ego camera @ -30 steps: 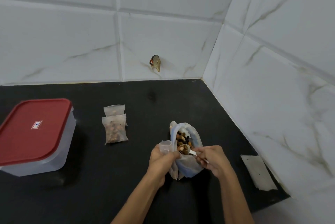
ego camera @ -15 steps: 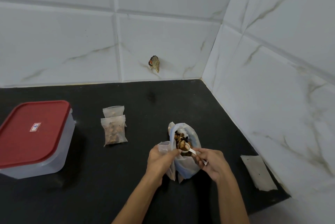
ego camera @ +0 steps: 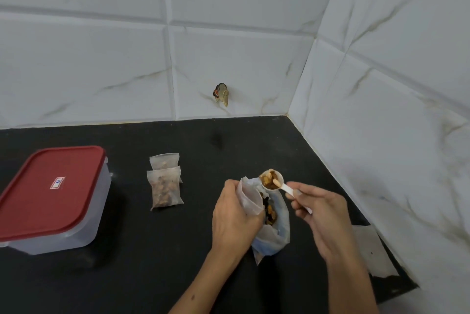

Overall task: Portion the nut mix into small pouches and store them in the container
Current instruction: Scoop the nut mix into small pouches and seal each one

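Matte black counter [ego camera: 142,275], heaped white scoop [ego camera: 272,181]

The nut bag [ego camera: 276,234] stands open on the black table [ego camera: 152,275], translucent, with dark and tan nuts showing inside. Just beside its left edge an empty pouch [ego camera: 250,198] is held upright, mouth open. Above the bag's mouth a white scoop [ego camera: 272,181] is heaped with nuts — tilted a little. To the left lie two filled pouches [ego camera: 165,186], one overlapping the other. Farther left sits the container [ego camera: 54,199] — clear-walled, its red lid on.
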Available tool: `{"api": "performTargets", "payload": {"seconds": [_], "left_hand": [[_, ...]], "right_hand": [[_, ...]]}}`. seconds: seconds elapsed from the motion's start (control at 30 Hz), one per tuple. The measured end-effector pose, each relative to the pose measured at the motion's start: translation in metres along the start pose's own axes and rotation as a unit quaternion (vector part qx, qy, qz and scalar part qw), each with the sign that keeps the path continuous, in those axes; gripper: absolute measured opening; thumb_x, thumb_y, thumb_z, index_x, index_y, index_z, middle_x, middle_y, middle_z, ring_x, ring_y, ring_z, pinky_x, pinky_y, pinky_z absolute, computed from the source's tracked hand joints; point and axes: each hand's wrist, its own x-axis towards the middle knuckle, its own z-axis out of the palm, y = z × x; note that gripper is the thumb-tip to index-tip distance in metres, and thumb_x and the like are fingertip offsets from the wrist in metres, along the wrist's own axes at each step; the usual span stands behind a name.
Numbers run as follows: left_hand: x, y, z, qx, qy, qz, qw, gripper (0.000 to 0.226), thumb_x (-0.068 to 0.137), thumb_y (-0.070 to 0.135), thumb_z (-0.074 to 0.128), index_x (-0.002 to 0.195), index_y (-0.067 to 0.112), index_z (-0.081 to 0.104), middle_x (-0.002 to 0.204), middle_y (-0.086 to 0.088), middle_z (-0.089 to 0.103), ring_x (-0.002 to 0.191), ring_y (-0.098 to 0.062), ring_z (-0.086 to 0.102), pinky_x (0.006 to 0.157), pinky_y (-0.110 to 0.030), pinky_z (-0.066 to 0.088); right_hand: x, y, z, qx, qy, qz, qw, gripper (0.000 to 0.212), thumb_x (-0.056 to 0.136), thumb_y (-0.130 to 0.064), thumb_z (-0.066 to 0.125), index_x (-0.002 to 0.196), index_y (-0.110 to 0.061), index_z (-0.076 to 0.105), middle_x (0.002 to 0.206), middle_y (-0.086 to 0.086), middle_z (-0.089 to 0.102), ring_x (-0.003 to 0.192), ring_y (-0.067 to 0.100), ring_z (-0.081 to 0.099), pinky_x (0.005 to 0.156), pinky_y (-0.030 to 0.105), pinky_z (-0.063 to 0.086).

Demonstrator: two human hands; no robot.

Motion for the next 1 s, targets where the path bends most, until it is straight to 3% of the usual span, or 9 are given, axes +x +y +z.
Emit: {"api": "performTargets", "payload": {"seconds": [0.1, 0.2, 0.3, 0.37, 0.43, 0.53, 0.7, 0.87, 1.0], "left_hand": [[0.003, 0.007, 0.002, -0.032, 0.001, -0.007, 0.999, 0.032, 0.079, 0.030, 0.071, 0.093, 0.031, 0.043, 0.089, 0.009, 0.057, 0.078, -0.003, 0.058, 0.061, -0.017, 0.047], [0.006, 0.011, 0.003, -0.061, -0.005, -0.016, 0.998, 0.037, 0.076, 0.026, 0.075, 0.098, 0.025, 0.046, 0.090, 0.007, 0.061, 0.081, -0.007, 0.062, 0.068, -0.029, 0.055], [0.007, 0.012, 0.002, -0.079, -0.007, -0.013, 0.997, 0.041, 0.074, 0.022, 0.077, 0.101, 0.023, 0.046, 0.092, 0.008, 0.061, 0.082, -0.005, 0.061, 0.069, -0.026, 0.055], [0.006, 0.011, 0.000, -0.088, -0.004, -0.007, 0.996, 0.042, 0.074, 0.021, 0.077, 0.102, 0.023, 0.046, 0.092, 0.009, 0.060, 0.081, -0.002, 0.060, 0.065, -0.017, 0.050], [0.005, 0.010, -0.001, -0.101, -0.001, -0.006, 0.995, 0.042, 0.074, 0.020, 0.078, 0.101, 0.023, 0.046, 0.091, 0.009, 0.060, 0.079, 0.000, 0.059, 0.060, -0.011, 0.047], [0.005, 0.008, -0.002, -0.114, 0.005, -0.002, 0.993, 0.042, 0.072, 0.018, 0.079, 0.099, 0.023, 0.047, 0.087, 0.009, 0.061, 0.076, 0.000, 0.060, 0.059, -0.011, 0.048], [0.006, 0.007, -0.004, -0.138, 0.006, 0.003, 0.990, 0.042, 0.069, 0.016, 0.080, 0.097, 0.021, 0.049, 0.084, 0.006, 0.062, 0.072, 0.005, 0.059, 0.057, -0.013, 0.047], [0.007, 0.007, -0.005, -0.137, 0.006, 0.000, 0.991, 0.043, 0.068, 0.020, 0.080, 0.098, 0.024, 0.049, 0.085, 0.008, 0.063, 0.074, 0.008, 0.059, 0.058, -0.011, 0.047], [0.006, 0.005, -0.005, -0.134, 0.013, -0.001, 0.991, 0.043, 0.069, 0.019, 0.080, 0.098, 0.025, 0.048, 0.089, 0.008, 0.063, 0.078, 0.007, 0.059, 0.059, -0.010, 0.047]], "right_hand": [[-0.019, -0.004, 0.012, -0.162, -0.019, -0.123, 0.979, 0.031, 0.088, 0.000, 0.057, 0.091, -0.026, 0.073, 0.085, -0.007, 0.070, 0.075, 0.001, 0.062, 0.063, 0.013, 0.048], [-0.026, -0.001, 0.022, -0.337, -0.003, -0.256, 0.906, 0.025, 0.088, -0.004, 0.059, 0.104, -0.019, 0.072, 0.099, -0.007, 0.069, 0.088, -0.001, 0.061, 0.075, 0.007, 0.046], [-0.026, 0.000, 0.025, -0.375, -0.003, -0.278, 0.884, 0.024, 0.086, -0.001, 0.061, 0.107, -0.006, 0.071, 0.105, 0.009, 0.069, 0.096, 0.018, 0.062, 0.089, 0.030, 0.050], [-0.027, -0.003, 0.027, -0.384, 0.003, -0.284, 0.879, 0.024, 0.084, 0.000, 0.064, 0.107, -0.003, 0.071, 0.107, 0.013, 0.068, 0.099, 0.023, 0.062, 0.092, 0.037, 0.049], [-0.027, -0.002, 0.027, -0.377, -0.001, -0.292, 0.879, 0.025, 0.084, 0.000, 0.063, 0.109, -0.003, 0.070, 0.109, 0.012, 0.067, 0.100, 0.021, 0.060, 0.093, 0.035, 0.048], [-0.027, 0.000, 0.029, -0.409, -0.022, -0.228, 0.883, 0.033, 0.089, -0.011, 0.060, 0.122, -0.008, 0.061, 0.124, 0.009, 0.059, 0.113, 0.017, 0.055, 0.100, 0.027, 0.042], [-0.034, -0.002, 0.031, -0.336, 0.040, -0.309, 0.889, 0.018, 0.085, -0.007, 0.066, 0.100, -0.012, 0.073, 0.100, 0.002, 0.070, 0.091, 0.008, 0.062, 0.087, 0.026, 0.052], [-0.035, -0.005, 0.030, -0.331, 0.026, -0.291, 0.897, 0.018, 0.086, -0.009, 0.064, 0.102, -0.015, 0.072, 0.099, -0.002, 0.070, 0.087, 0.003, 0.062, 0.080, 0.016, 0.052], [-0.038, -0.011, 0.028, -0.207, 0.031, -0.263, 0.942, 0.023, 0.085, -0.006, 0.065, 0.093, -0.026, 0.071, 0.087, -0.019, 0.066, 0.086, -0.012, 0.060, 0.067, 0.003, 0.047]]}}
